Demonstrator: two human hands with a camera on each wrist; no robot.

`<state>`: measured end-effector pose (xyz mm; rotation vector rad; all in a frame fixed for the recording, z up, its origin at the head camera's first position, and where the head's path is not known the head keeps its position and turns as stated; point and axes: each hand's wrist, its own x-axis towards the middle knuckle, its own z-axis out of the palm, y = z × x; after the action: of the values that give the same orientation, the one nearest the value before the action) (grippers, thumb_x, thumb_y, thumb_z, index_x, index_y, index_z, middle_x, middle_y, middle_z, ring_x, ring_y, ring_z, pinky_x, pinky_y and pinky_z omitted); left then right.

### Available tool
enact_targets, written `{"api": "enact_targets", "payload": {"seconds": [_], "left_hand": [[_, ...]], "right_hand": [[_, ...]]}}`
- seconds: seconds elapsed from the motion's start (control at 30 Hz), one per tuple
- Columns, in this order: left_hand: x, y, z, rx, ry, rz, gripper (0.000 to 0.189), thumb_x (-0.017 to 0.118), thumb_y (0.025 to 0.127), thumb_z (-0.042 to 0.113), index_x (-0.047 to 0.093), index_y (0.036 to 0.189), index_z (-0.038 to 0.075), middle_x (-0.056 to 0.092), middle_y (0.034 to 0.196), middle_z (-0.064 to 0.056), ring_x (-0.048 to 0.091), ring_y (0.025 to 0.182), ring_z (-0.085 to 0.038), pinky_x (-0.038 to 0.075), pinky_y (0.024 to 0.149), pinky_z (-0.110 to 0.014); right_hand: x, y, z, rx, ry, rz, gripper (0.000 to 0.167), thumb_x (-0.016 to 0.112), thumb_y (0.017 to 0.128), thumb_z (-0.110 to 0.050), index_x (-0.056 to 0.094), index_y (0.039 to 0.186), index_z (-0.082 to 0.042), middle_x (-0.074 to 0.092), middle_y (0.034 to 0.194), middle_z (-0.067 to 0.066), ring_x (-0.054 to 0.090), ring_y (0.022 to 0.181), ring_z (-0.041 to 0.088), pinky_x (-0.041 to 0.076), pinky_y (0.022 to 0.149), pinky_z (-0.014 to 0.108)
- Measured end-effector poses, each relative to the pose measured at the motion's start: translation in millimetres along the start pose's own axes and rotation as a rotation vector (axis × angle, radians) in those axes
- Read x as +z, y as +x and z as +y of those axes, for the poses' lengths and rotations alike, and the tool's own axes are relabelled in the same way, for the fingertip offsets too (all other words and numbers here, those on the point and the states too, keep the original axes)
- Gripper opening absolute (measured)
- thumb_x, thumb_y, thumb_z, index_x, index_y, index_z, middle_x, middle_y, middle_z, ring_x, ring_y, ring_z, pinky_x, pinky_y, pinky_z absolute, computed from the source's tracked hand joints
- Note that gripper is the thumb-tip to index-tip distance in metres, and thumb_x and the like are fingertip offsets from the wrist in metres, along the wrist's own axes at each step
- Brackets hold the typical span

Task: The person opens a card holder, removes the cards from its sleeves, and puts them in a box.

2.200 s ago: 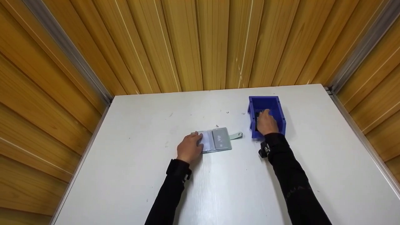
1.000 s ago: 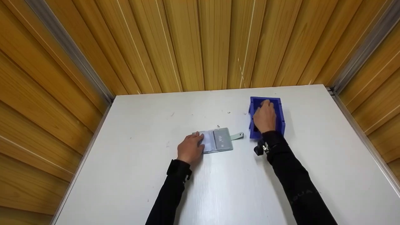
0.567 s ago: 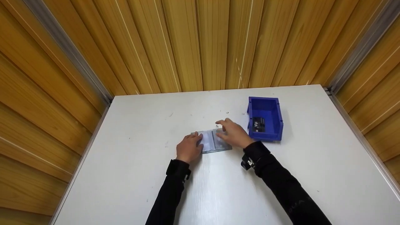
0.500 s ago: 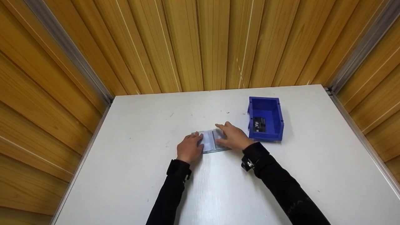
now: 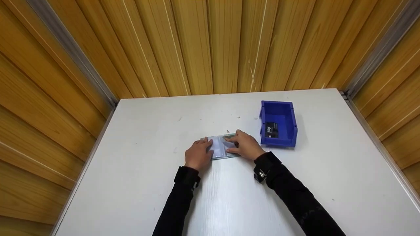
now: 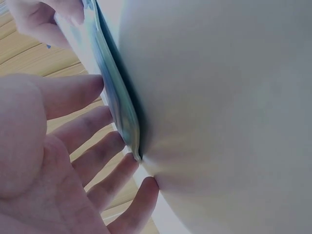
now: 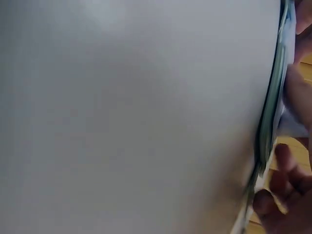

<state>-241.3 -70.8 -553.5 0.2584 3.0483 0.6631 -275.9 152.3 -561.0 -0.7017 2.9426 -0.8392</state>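
A pale green card holder (image 5: 216, 148) lies spread flat on the white table, its clear plastic pockets facing up. My left hand (image 5: 198, 154) rests on its left side, fingers extended; in the left wrist view they touch the edge of the holder (image 6: 116, 90). On the right side, my right hand (image 5: 248, 146) pinches a clear plastic page (image 5: 229, 144) and holds it partly raised. A dark surface shows beneath that page. In the right wrist view the thumb lies against the holder (image 7: 274, 97), and the page is partly hidden by the fingers.
A blue plastic bin (image 5: 286, 143) stands right of the holder, with a black card (image 5: 271, 129) marked "Vip" inside it. Wooden-looking panels (image 5: 223, 49) rise behind and beside the white table (image 5: 141, 183).
My right hand has left the blue bin for the holder's right side and lifted a clear page there. The black card in the bin has come into sight. My left hand has stayed put.
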Motion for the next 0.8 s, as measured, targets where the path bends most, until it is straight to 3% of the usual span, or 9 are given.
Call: {"api": "enact_targets", "payload": {"seconds": [0.1,0.17,0.33,0.53,0.8], "left_hand": [[-0.2,0.1,-0.4,-0.006,0.008,-0.010,0.046,0.069,0.098,0.027,0.065,0.142,0.017,0.058,0.152,-0.006,0.053,0.141,-0.030,0.051,0.107,-0.052],[-0.2,0.2,-0.8,-0.010,0.010,-0.016,0.046,0.068,0.098,0.028,0.064,0.143,0.017,0.057,0.153,-0.006,0.053,0.141,-0.030,0.050,0.107,-0.052],[-0.1,0.7,-2.2,-0.002,0.009,-0.016,0.046,0.067,0.099,0.028,0.064,0.144,0.018,0.056,0.154,-0.006,0.052,0.142,-0.030,0.050,0.107,-0.051],[0.5,-0.2,-3.5,-0.011,-0.012,-0.004,0.046,0.068,0.098,0.027,0.064,0.143,0.017,0.056,0.153,-0.005,0.052,0.141,-0.030,0.051,0.106,-0.052],[-0.9,0.2,-3.4,-0.016,-0.061,-0.030,0.047,0.066,0.100,0.029,0.062,0.145,0.016,0.054,0.155,-0.006,0.050,0.144,-0.031,0.047,0.111,-0.053]], "right_hand": [[1.3,0.9,-2.2,0.021,0.075,0.069,0.034,0.089,0.082,-0.026,0.080,0.110,-0.010,0.062,0.082,0.000,0.053,0.072,0.012,0.043,0.068,0.032],[1.1,1.2,-3.5,0.063,0.131,0.106,0.032,0.090,0.080,-0.021,0.078,0.107,-0.010,0.067,0.077,-0.001,0.058,0.070,0.012,0.047,0.069,0.034],[-1.9,1.3,-3.8,0.226,0.329,0.154,0.058,0.091,0.077,-0.014,0.068,0.129,-0.003,0.073,0.076,0.003,0.061,0.065,0.010,0.050,0.072,0.032],[-4.7,-0.2,-5.0,0.378,0.562,0.163,0.068,0.088,0.076,-0.003,0.060,0.138,0.002,0.076,0.086,0.013,0.063,0.057,0.008,0.054,0.058,0.024],[-2.6,0.5,-5.8,0.436,0.599,0.164,0.051,0.083,0.082,-0.003,0.066,0.129,0.005,0.078,0.087,0.014,0.064,0.054,0.007,0.053,0.052,0.021]]}}
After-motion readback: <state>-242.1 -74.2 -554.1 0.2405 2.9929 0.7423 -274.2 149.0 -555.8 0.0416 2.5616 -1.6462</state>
